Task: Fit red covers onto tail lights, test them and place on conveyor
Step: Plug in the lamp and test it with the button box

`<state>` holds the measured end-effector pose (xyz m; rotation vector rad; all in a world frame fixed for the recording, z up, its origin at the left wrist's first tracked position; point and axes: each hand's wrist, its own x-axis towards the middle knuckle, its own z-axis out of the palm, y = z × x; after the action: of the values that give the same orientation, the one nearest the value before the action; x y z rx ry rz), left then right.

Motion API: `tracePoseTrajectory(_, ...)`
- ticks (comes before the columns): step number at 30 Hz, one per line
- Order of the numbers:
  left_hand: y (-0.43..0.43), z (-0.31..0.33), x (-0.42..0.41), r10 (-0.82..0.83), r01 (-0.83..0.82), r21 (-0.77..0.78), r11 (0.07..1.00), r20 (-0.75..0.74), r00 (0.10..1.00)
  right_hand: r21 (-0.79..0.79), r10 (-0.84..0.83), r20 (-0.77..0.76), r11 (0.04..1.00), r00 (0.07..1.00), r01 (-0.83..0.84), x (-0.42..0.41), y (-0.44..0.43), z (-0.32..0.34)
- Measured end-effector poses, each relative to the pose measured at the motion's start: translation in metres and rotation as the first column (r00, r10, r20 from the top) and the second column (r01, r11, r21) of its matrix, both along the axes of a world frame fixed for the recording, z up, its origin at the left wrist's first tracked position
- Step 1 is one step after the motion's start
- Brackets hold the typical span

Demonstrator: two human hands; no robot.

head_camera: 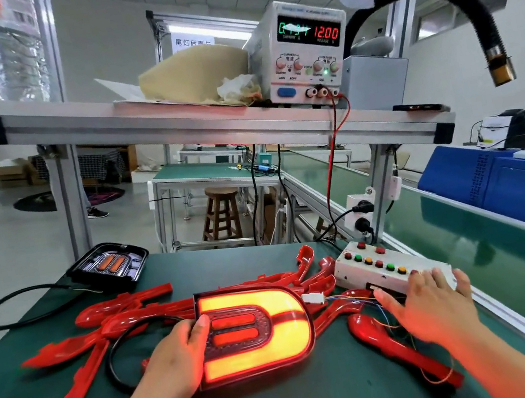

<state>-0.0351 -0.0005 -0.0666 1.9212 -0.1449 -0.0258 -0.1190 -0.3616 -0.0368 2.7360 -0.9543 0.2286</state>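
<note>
At a green-matted workbench (322, 397), a glossy, D-shaped tail light (255, 332) glows yellow and red, lying flat at the middle of the mat among a scatter of smooth red plastic covers (127, 311). Its long axis runs roughly left to right, with the rounded end toward a white button box (386, 265). The left hand (179, 355) grips its flat edge, thumb on the lens, while the right hand (434, 298) rests with fingers spread straight on the box.
</note>
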Motion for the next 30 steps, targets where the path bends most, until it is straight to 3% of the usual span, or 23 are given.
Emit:
tracePoseTrajectory(13,-0.001,0.0,-0.001,0.002,-0.002,-0.009,1.0,0.018,1.0,0.042,-0.038,0.04,0.998,0.998,0.036,0.007,0.001,0.003)
tracePoseTrajectory(21,-0.001,0.005,-0.003,-0.006,0.005,0.033,0.999,0.006,1.0,0.098,0.165,0.038,0.981,0.985,-0.168,0.057,0.022,0.014)
tracePoseTrajectory(30,-0.004,0.0,0.0,0.056,-0.056,0.008,0.998,0.027,0.998,0.104,0.143,-0.005,0.984,0.99,-0.142,0.072,0.027,-0.002)
